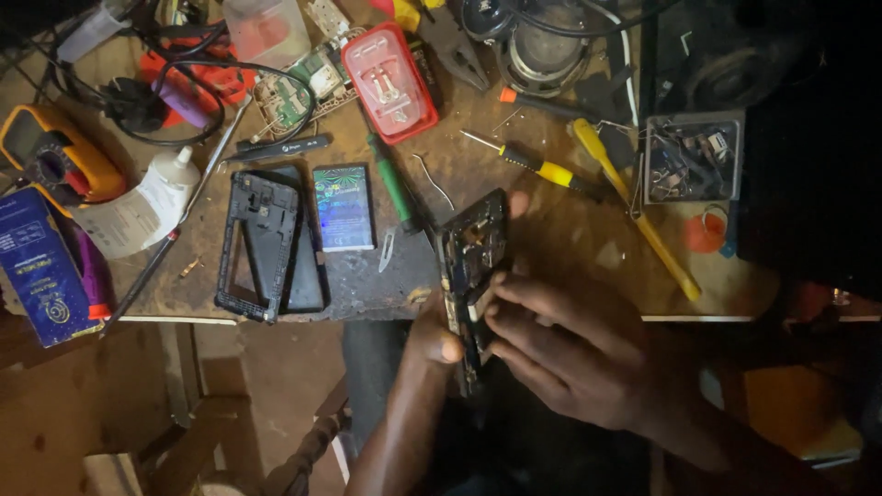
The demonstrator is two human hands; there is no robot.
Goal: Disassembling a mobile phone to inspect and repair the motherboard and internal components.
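Observation:
An opened phone body (pixel 470 248) with its circuit board showing is held on edge at the front edge of the wooden bench (pixel 570 248). My left hand (pixel 432 335) grips its lower left side, thumb against the edge. My right hand (pixel 560 354) covers its lower right side, fingertips pressed onto the board. To the left on the bench lie a black phone frame (pixel 257 243) on a dark back cover and a flat phone battery (pixel 343 208).
Screwdrivers with a green handle (pixel 395 188) and yellow handles (pixel 551 170), a red plastic case (pixel 390 81), a multimeter (pixel 50 156), a white glue bottle (pixel 138 207), a blue box (pixel 41 266), a parts tray (pixel 691 158) and cables crowd the bench.

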